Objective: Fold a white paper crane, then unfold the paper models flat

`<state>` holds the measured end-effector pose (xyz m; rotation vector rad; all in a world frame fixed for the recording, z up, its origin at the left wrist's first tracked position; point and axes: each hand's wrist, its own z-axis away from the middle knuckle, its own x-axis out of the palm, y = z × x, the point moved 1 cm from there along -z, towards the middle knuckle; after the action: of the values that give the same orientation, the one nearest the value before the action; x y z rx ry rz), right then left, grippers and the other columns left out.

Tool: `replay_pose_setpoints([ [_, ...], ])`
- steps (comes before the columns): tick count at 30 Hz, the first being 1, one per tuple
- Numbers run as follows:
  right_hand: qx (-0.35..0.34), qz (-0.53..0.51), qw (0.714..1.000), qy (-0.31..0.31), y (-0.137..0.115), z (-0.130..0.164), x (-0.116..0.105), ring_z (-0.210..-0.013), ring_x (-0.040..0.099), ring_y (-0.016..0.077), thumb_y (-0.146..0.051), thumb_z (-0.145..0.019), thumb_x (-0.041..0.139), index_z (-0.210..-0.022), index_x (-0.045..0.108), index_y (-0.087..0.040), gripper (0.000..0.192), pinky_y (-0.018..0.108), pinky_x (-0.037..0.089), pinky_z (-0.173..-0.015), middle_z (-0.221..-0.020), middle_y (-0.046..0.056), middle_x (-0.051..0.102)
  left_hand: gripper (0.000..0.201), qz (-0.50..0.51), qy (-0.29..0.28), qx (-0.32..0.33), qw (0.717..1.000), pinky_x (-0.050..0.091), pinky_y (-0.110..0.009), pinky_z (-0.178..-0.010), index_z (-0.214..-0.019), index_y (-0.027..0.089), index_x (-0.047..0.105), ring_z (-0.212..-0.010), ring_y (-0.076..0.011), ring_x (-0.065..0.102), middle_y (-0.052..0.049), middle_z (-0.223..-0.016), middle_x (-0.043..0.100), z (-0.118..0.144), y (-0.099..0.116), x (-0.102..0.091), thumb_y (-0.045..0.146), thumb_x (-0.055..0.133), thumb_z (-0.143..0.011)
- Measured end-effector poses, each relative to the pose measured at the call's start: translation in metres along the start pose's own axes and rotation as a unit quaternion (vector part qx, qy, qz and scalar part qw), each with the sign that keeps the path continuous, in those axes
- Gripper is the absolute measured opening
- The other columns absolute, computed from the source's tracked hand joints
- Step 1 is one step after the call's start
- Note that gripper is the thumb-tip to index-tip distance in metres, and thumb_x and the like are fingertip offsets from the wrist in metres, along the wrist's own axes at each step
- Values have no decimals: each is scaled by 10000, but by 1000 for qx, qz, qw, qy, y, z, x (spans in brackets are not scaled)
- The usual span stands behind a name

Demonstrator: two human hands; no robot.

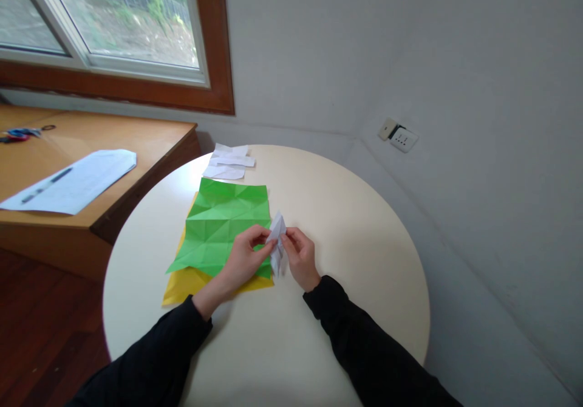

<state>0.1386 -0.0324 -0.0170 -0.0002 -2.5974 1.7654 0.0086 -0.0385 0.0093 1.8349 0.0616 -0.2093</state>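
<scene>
Between my two hands is a piece of folded white paper (277, 237), narrow and pointed at its top and bottom. My left hand (246, 252) pinches its left side between thumb and fingers. From the right, my right hand (300, 256) grips the opposite edge, thumb and fingertips closed on it. Beneath my left hand lies a creased green sheet of paper (223, 212), opened out flat. A yellow sheet (182, 285) shows from under the green one along its left and lower edges.
White paper pieces (226, 169) lie at the far edge of the round table (355, 212). A wooden desk (159, 146) on the left carries a white sheet (91, 176), a pen (48, 185) and scissors (22, 133). A wall with a socket (404, 139) stands close behind.
</scene>
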Motion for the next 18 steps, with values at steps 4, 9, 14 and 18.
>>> replay_pose_setpoints([
  [4, 4, -14, 1000, -8, -3, -1, 0, -683, 572, 146, -309, -792, 532, -800, 567, -182, 131, 262, 463, -636, -737, 14, 608, 131, -2, -12, 1, 1000, 447, -256, -650, -725, 137, 596, -683, -138, 540, -26, -706, 586, 0, 0, 0, 269, 598, -727],
  [9, 9, -20, 1000, -7, -5, -1, 0, -673, 567, 147, -297, -783, 523, -784, 560, -179, 124, 263, 458, -632, -718, 12, 599, 105, -31, -23, 33, 999, 440, -254, -656, -733, 144, 611, -703, -140, 539, -31, -739, 573, 1, 1, -1, 243, 580, -745],
  [14, 8, -12, 1000, 5, -6, -2, -1, -611, 534, 135, -273, -762, 498, -724, 552, -182, 113, 252, 440, -592, -652, -7, 575, 102, -77, -25, 76, 994, 420, -244, -649, -703, 156, 613, -700, -137, 518, -26, -724, 555, 2, 4, -1, 224, 566, -762],
  [18, 13, -15, 1000, 8, -6, -3, -2, -599, 521, 134, -252, -736, 488, -704, 557, -184, 103, 252, 429, -584, -638, -11, 577, 103, -82, -26, 80, 993, 417, -246, -640, -694, 158, 615, -694, -138, 516, -30, -722, 560, 3, 8, -1, 218, 565, -760],
])
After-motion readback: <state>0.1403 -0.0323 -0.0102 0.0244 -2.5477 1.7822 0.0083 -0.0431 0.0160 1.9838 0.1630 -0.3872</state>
